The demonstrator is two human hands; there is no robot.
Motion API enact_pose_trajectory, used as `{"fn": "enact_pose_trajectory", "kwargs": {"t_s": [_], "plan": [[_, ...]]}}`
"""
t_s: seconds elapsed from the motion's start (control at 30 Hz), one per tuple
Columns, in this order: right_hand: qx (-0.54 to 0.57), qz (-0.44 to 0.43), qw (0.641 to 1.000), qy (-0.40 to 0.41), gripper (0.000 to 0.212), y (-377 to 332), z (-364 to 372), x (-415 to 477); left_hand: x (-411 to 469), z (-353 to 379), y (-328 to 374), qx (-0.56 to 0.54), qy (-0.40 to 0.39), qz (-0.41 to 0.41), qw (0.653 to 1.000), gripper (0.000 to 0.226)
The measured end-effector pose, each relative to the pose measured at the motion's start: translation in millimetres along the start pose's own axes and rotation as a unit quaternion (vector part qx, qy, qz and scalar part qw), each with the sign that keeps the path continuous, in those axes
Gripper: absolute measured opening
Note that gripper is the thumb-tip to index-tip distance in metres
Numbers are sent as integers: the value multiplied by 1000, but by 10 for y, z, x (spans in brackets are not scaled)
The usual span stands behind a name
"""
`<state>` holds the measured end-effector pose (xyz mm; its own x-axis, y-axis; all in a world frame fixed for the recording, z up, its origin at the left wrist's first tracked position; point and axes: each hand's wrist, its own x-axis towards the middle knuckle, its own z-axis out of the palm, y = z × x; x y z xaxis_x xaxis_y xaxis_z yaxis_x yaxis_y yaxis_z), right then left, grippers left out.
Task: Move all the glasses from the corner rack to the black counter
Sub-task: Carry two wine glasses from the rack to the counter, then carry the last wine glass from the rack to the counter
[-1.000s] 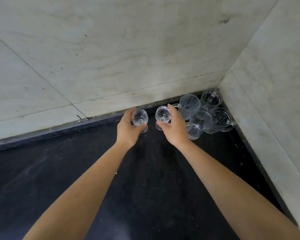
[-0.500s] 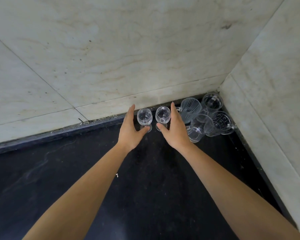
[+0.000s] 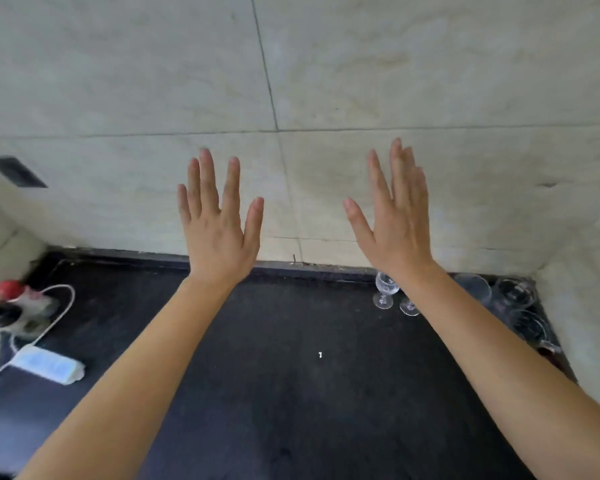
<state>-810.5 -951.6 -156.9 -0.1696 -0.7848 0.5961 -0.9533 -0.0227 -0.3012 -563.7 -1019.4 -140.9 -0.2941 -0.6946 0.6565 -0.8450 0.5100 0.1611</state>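
My left hand (image 3: 219, 220) and my right hand (image 3: 395, 216) are raised in front of the marble wall, fingers spread, holding nothing. Below my right wrist a small stemmed glass (image 3: 386, 289) stands upright on the black counter (image 3: 284, 375). Only the foot of a second stemmed glass (image 3: 409, 307) shows beside it; my right forearm hides the rest. Several more glasses and mugs (image 3: 515, 299) cluster in the far right corner of the counter, blurred. No rack is in view.
A white power strip (image 3: 49, 367) with a looping white cable (image 3: 61, 303) lies on the counter's left side, beside a blurred red-and-white object (image 3: 13, 299). Marble walls close the counter at the back and right.
Both hands have let go of the two stemmed glasses and lifted up, fingers spread. The camera has swung up and left, so the glasses now sit lower right.
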Motion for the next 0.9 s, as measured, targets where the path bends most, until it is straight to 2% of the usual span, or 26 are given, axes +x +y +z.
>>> {"fn": "enact_pose_trajectory", "kwargs": {"t_s": [0.2,0.4,0.6,0.73,0.9], "plan": [[116,-123,980,-103,75,-1435,567,-264,-1238,-1291,-1011,150,19,-150,977,62],[208,-270,930,-138,78,-3458,502,-695,-2369,-2950,-1727,264,79,-270,923,64],[306,-396,858,-120,78,-5695,213,-1794,-3998,-4719,-2285,346,122,-361,857,64],[368,-445,802,-150,79,-7340,-61,-2792,-5183,-5960,-2519,390,122,-417,812,63],[423,-525,712,-196,79,-9020,-580,-4089,-6458,-7353,-2574,445,144,-519,715,66]]}}
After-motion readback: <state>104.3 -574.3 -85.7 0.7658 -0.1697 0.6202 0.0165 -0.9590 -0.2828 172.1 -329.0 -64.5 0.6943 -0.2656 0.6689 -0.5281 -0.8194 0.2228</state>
